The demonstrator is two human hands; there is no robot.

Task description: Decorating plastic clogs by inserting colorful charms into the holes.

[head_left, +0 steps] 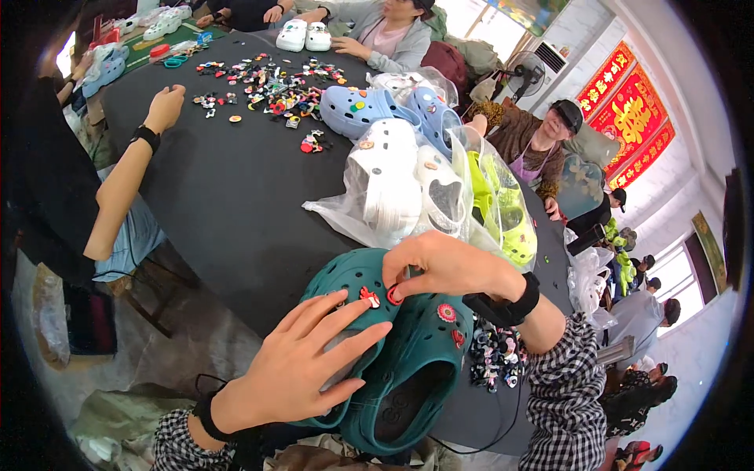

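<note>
A pair of dark green clogs (421, 363) with holes in the toes lies at the table's near edge. My left hand (294, 369) rests over the left clog, fingers spread, fingertips beside a red-and-white shoe charm (368, 296) on its toe. At that same toe, my right hand (440, 271) pinches a small red shoe charm (394, 295) between thumb and forefinger, against the clog's surface. On the right clog sit a pink flower-shaped charm (446, 312) and a red charm (458, 338). Part of the left clog is hidden under my left hand.
Bagged white clogs (393, 177) and lime clogs (514, 228) stand just beyond, with light blue clogs (357, 110) behind. Loose charms are scattered in a far pile (275, 88) and another pile (495, 357) by my right forearm. Another person's arm (129, 177) reaches in from the left.
</note>
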